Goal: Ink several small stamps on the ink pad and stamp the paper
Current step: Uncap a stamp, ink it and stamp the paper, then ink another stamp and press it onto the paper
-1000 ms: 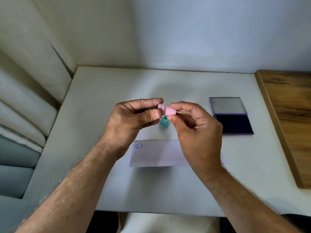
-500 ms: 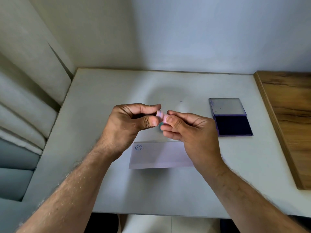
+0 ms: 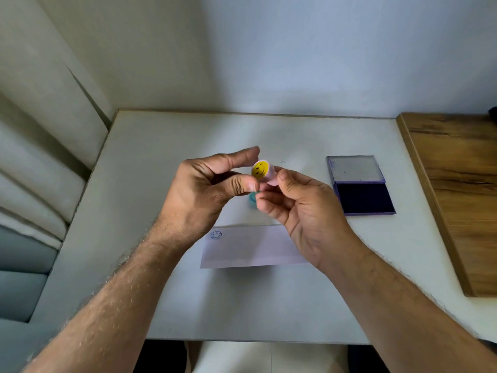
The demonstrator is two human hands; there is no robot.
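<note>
My right hand (image 3: 304,208) pinches a small pink stamp (image 3: 269,175) above the table, its round yellow smiley end turned toward me. My left hand (image 3: 207,189) is just left of it, index finger stretched above the stamp and thumb pressed against the curled fingers; whether it holds anything is hidden. A teal stamp (image 3: 252,198) stands on the table behind my fingers, mostly covered. The pale paper strip (image 3: 250,249) lies under my wrists and carries one blue smiley print (image 3: 216,235) at its left end. To the right lies the ink pad (image 3: 364,198) with its lid (image 3: 355,169) open.
The white table (image 3: 166,162) ends at a wall behind and a cushioned seat (image 3: 29,200) on the left. A wooden board (image 3: 457,200) lies along the table's right side, close to the ink pad.
The pink stamp has turned so its yellow smiley end faces me. My left index finger has lifted off it, and my right hand has rolled palm-up.
</note>
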